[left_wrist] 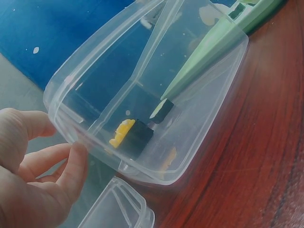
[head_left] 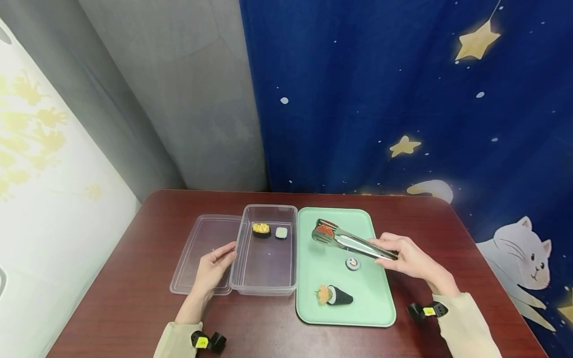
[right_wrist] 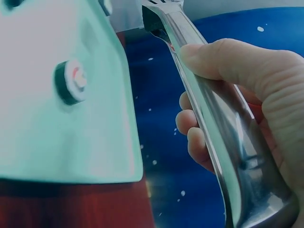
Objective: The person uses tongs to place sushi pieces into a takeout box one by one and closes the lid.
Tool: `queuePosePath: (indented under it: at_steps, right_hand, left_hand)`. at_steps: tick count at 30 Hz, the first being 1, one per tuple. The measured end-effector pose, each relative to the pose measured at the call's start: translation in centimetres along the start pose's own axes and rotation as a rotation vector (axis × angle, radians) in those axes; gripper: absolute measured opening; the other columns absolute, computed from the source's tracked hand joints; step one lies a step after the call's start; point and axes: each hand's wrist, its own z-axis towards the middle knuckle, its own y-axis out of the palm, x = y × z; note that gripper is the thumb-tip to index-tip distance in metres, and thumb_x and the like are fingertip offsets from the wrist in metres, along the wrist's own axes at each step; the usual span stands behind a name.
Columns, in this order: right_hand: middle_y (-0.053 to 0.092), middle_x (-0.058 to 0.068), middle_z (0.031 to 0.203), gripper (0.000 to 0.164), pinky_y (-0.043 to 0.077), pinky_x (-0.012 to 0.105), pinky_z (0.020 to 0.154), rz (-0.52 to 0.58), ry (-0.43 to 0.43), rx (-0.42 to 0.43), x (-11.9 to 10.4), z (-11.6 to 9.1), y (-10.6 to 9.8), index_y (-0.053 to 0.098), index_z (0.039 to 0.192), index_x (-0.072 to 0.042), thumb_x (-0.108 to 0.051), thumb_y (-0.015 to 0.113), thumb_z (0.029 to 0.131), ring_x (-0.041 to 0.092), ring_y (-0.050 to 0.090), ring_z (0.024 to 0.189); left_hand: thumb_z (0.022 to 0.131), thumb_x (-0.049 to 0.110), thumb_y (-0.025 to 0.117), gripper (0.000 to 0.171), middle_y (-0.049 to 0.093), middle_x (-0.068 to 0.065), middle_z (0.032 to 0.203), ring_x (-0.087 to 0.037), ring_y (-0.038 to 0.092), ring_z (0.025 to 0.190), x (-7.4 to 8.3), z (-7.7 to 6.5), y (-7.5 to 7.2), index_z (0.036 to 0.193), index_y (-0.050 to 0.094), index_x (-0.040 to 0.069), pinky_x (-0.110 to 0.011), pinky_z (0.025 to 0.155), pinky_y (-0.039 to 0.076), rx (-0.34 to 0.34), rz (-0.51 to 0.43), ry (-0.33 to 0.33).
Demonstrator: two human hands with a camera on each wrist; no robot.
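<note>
My right hand (head_left: pixel 405 254) grips metal tongs (head_left: pixel 358 244), thumb on one arm and fingers round the other. Between the tong tips is a red-topped sushi piece (head_left: pixel 325 229), held over the green tray (head_left: pixel 309 298). A round sushi roll (head_left: pixel 352 263) and a cone-shaped hand roll (head_left: pixel 338 295) lie on that tray. At the clear plastic container (head_left: pixel 264 289), my left hand (head_left: pixel 211 268) holds the left rim with thumb and fingertips. Inside sit a yellow-topped sushi piece (head_left: pixel 261 230) and a small white-topped roll (head_left: pixel 281 232).
A clear plastic lid (head_left: pixel 190 258) lies left of the container, under my left hand. The container stands against the tray's left edge. All of this rests on a dark red wooden table (head_left: pixel 250 333), with a blue curtain (head_left: pixel 340 124) behind it.
</note>
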Motion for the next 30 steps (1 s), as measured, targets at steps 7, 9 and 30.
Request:
queuePosePath:
  at_steps: [7, 9, 30]
  right_hand:
    - [0.057, 0.006, 0.082, 0.045, 0.037, 0.018, 0.054, -0.008, -0.006, -0.012, 1.6, 1.5, 0.2, 0.062, 0.111, 0.009, 0.007, 0.076, 0.068, 0.017, 0.048, 0.067]
    - [0.058, 0.006, 0.085, 0.047, 0.038, 0.016, 0.054, -0.012, -0.005, -0.021, 2.3, 1.8, 0.4, 0.062, 0.114, 0.007, 0.006, 0.076, 0.069, 0.016, 0.048, 0.069]
    - [0.057, 0.005, 0.086, 0.043, 0.039, 0.018, 0.054, 0.023, -0.082, -0.155, 2.7, 8.1, 3.6, 0.061, 0.121, -0.001, -0.007, 0.072, 0.080, 0.008, 0.045, 0.068]
  left_hand:
    - [0.089, -0.005, 0.059, 0.035, 0.055, -0.030, 0.122, 0.002, 0.060, 0.092, 0.1, 0.0, 0.0, 0.122, 0.054, -0.014, -0.013, 0.080, 0.049, -0.002, -0.008, 0.001]
    - [0.089, -0.005, 0.058, 0.035, 0.054, -0.030, 0.123, 0.003, 0.060, 0.092, 0.1, 0.0, 0.0, 0.122, 0.054, -0.014, -0.012, 0.080, 0.049, -0.002, -0.007, 0.002]
    - [0.089, -0.004, 0.059, 0.034, 0.054, -0.029, 0.123, 0.002, 0.060, 0.093, 0.1, 0.0, -0.1, 0.121, 0.054, -0.014, -0.013, 0.081, 0.049, -0.001, -0.005, 0.003]
